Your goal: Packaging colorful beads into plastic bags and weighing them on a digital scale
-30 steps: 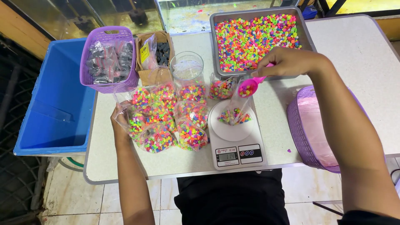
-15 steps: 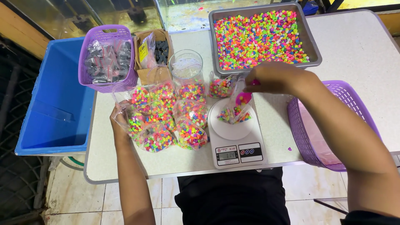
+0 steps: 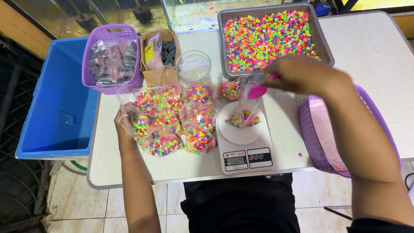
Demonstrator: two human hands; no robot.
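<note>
From the head camera, your right hand [image 3: 302,75] is clenched around the handle of a pink scoop [image 3: 257,91], and the hand covers most of that handle. The scoop's long axis runs on a slant from upper right, inside your fist, down to lower left, so its bowl points toward you and slightly left, tilted downward. That bowl hangs just above the open mouth of a small clear bag [image 3: 243,117] holding a few coloured pebbles; the bag stands on the round white platter of a digital kitchen scale [image 3: 245,140] at the near edge of the white table [image 3: 379,51]. Whether the scoop touches the bag's rim cannot be told. Your left hand [image 3: 124,123] rests at the left side of a cluster of filled pebble bags [image 3: 172,123] and pinches the clear plastic of the outermost one; how firmly it grips is unclear. Behind the scale sits a grey metal tray [image 3: 324,41] heaped with neon pebbles, well within your right hand's reach. Left of the tray stand a clear glass jar [image 3: 194,69], a small cardboard box [image 3: 157,54], and a purple basket [image 3: 110,60] of dark packets. A second purple basket [image 3: 315,129] lies under your right forearm, and a blue tub [image 3: 56,103] sits off the table's left side.
</note>
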